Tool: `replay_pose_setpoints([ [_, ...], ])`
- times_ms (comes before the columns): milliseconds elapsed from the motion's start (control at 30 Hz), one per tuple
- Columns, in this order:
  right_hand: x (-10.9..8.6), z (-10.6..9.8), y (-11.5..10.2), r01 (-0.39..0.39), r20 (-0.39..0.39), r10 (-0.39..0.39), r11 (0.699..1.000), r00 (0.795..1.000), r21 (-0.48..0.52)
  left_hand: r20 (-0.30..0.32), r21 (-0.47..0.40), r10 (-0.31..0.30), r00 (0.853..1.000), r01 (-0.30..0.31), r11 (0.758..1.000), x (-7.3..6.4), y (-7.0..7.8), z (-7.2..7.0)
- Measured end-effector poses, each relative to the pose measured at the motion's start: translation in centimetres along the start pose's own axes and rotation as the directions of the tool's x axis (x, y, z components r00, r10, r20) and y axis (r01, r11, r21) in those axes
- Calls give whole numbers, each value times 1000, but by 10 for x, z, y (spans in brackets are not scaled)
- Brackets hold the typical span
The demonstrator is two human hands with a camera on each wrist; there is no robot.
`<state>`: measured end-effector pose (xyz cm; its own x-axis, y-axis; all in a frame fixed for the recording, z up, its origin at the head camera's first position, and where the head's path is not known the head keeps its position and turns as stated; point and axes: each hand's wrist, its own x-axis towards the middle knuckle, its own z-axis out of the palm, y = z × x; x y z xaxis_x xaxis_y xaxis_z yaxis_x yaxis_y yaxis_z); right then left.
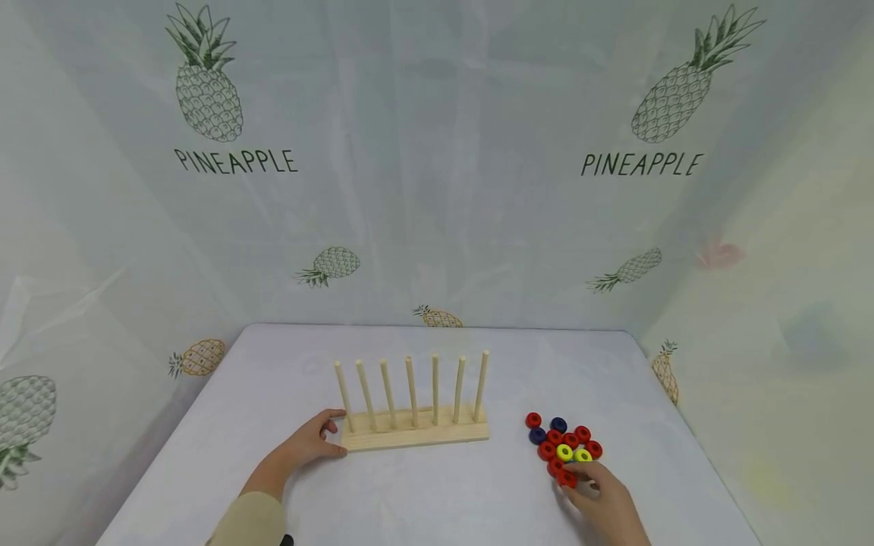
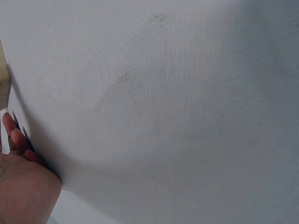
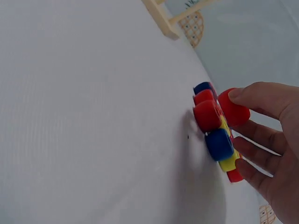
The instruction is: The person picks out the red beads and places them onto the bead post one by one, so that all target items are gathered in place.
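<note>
My left hand holds the left end of a pale wooden peg rack, thumb at its front corner and index finger at the back. Several upright pegs stand bare along the base. In the left wrist view only part of the left hand shows, beside the rack's end. My right hand pinches a red ring between thumb and fingers, at the near edge of a cluster of rings. Red, dark blue and yellow rings lie close together there, including a yellow ring and a blue ring.
A white-covered table bears the rack left of centre and the rings to its right. Behind it hangs a pale curtain printed with pineapples, which also closes in both sides.
</note>
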<state>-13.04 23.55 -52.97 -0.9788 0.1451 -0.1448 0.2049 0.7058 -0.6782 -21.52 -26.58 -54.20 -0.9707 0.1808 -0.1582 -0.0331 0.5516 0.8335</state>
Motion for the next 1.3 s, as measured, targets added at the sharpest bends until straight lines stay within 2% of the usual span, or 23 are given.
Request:
replay_pose_setpoints([
  [300,3,0,-26,77,-50,-77,997,996,11,-23,10,1,1000,-1,1000,-2,-4,4],
  [533,0,2,-47,167,-123,-155,982,980,87,-32,12,48,998,-47,999,-2,-8,6],
  [767,1,7,-66,281,-184,-258,953,949,112,-58,18,51,997,-50,999,-1,-10,7],
  [1000,7,5,-82,413,-243,-379,904,893,110,-64,32,73,995,-71,997,-2,-11,6],
  [1200,10,1,-100,441,-217,-414,892,884,95,-54,35,61,997,-60,998,-4,-9,5],
  [1300,11,1,-110,480,-223,-450,871,865,104,-51,30,58,997,-57,998,-6,-8,4],
])
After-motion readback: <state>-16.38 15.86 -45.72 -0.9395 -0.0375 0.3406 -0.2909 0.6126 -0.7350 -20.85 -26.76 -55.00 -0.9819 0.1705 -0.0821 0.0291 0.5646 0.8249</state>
